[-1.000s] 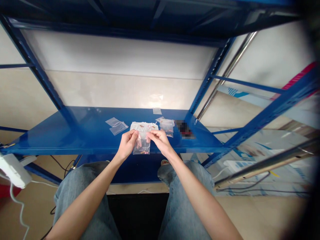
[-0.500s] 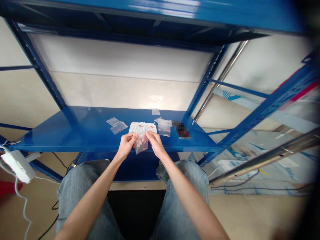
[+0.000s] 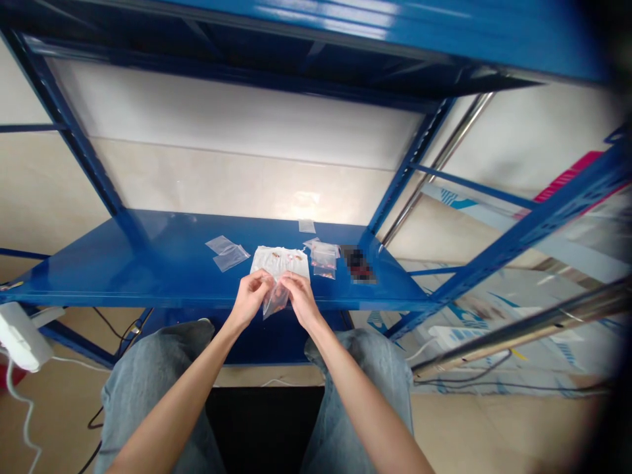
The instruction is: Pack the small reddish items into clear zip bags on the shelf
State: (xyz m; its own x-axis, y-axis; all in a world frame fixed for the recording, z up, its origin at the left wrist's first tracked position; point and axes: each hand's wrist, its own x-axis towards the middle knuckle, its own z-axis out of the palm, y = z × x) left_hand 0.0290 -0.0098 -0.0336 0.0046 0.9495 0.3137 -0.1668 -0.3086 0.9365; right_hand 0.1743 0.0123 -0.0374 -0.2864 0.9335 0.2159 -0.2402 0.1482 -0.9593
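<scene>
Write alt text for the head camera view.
The left hand and right hand pinch the top of a small clear plastic bag with something reddish inside, over a blue metal shelf. A white sheet, more clear bags and a blurred dark object lie on the shelf.

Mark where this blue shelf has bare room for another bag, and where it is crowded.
Bare blue steel lies left of the flat clear bags, and behind them beside the small bag at the back. Crowded mid-shelf: the white sheet, the bag pile, the blurred dark object, the left hand and right hand.
</scene>
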